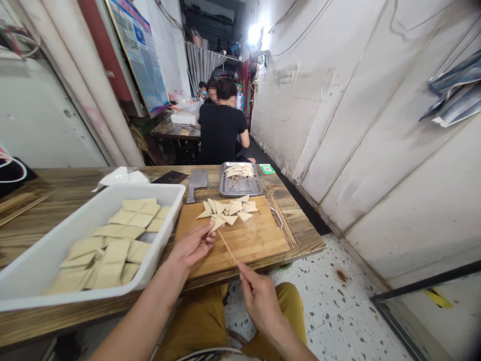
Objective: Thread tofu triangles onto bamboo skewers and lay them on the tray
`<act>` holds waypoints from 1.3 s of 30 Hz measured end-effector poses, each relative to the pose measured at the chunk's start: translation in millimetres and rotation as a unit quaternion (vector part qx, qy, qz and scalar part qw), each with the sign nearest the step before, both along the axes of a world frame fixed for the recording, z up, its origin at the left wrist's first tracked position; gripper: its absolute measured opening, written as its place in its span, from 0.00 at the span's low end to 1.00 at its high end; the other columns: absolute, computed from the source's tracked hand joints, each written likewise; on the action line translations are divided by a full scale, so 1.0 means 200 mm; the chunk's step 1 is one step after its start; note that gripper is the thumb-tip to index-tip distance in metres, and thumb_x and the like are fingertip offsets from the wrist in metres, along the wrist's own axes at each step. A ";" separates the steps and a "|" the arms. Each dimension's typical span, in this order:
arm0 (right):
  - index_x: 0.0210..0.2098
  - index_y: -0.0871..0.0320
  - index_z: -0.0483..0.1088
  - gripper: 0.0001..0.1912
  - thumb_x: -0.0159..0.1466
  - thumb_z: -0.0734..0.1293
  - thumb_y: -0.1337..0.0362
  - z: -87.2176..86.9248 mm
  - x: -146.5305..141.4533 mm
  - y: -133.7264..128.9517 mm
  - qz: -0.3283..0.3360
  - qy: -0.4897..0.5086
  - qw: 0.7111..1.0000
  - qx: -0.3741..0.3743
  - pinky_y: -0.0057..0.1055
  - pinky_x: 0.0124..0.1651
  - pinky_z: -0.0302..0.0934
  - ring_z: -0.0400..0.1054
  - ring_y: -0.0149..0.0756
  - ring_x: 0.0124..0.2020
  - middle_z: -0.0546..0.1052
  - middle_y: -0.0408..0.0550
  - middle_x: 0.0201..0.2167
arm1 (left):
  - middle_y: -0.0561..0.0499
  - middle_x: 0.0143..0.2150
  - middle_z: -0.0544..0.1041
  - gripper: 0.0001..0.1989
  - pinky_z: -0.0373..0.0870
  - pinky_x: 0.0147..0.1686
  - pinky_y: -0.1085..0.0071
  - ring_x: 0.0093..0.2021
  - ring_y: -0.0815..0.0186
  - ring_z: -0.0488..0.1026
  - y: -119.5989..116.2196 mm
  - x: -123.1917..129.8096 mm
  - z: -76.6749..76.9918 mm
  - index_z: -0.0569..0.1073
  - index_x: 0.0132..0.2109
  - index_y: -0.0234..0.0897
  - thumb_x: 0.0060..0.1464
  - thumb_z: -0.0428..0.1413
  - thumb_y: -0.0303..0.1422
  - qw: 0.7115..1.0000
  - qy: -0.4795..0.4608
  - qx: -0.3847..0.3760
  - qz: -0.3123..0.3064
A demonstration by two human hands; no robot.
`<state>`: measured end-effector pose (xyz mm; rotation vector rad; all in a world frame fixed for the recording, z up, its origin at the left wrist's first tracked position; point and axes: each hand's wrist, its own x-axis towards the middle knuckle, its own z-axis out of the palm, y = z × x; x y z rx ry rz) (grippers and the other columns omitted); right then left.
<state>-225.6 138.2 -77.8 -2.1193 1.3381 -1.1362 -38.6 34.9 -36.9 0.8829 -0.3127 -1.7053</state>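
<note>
Between the thumb and fingers of my left hand (197,244) is a pale triangular tofu piece (217,224). My right hand (259,296) pinches the near end of a thin wooden skewer (228,246). The skewer's far end meets the tofu piece; how deep it goes in, I cannot tell. Both hands are over the front part of a wooden cutting board (255,240). Behind my left hand, a pile of similar tofu triangles (236,206) lies on the board.
To the left, a white plastic tub (165,240) holds flat tofu sheets (112,260). A cleaver (197,183) and a metal tray (256,184) with skewered pieces lie behind the board. Loose skewers (283,220) lie along its right side. A person in black (221,130) sits beyond the table.
</note>
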 end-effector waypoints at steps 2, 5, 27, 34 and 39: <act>0.52 0.62 0.72 0.20 0.65 0.56 0.69 0.00 0.00 0.00 0.001 -0.002 1.000 0.001 0.29 0.45 0.68 0.76 0.37 0.38 0.80 0.54 0.39 | 0.46 0.31 0.73 0.05 0.62 0.14 0.86 0.21 0.80 0.64 0.00 0.00 0.00 0.71 0.34 0.25 0.56 0.51 0.19 1.000 0.001 -0.002 0.000; 0.52 0.62 0.71 0.20 0.65 0.56 0.69 0.00 0.00 0.01 0.003 -0.012 1.000 -0.002 0.28 0.45 0.68 0.76 0.37 0.37 0.80 0.54 0.38 | 0.46 0.32 0.73 0.05 0.61 0.14 0.86 0.20 0.80 0.64 0.00 0.00 0.00 0.71 0.34 0.25 0.56 0.51 0.19 1.000 0.003 -0.004 0.000; 0.53 0.61 0.71 0.20 0.65 0.55 0.70 0.01 0.02 0.01 -0.001 0.010 1.000 0.002 0.27 0.44 0.67 0.76 0.39 0.41 0.79 0.55 0.43 | 0.50 0.27 0.70 0.05 0.59 0.14 0.86 0.20 0.79 0.64 0.02 -0.04 -0.02 0.72 0.32 0.26 0.54 0.53 0.18 1.000 -0.018 -0.023 -0.011; 0.52 0.63 0.72 0.20 0.66 0.55 0.69 0.03 0.03 0.00 -0.015 0.020 1.000 0.002 0.27 0.43 0.67 0.76 0.39 0.37 0.80 0.57 0.39 | 0.48 0.29 0.71 0.04 0.59 0.14 0.86 0.20 0.79 0.64 0.04 -0.08 0.00 0.72 0.33 0.25 0.54 0.53 0.19 0.999 -0.039 -0.023 -0.018; 0.51 0.64 0.72 0.21 0.66 0.54 0.66 0.02 0.04 -0.01 -0.027 0.024 0.999 -0.014 0.26 0.36 0.68 0.76 0.37 0.29 0.80 0.56 0.31 | 0.48 0.29 0.72 0.04 0.59 0.15 0.85 0.20 0.79 0.64 0.06 -0.09 -0.02 0.73 0.31 0.26 0.53 0.54 0.19 0.998 -0.038 -0.037 -0.033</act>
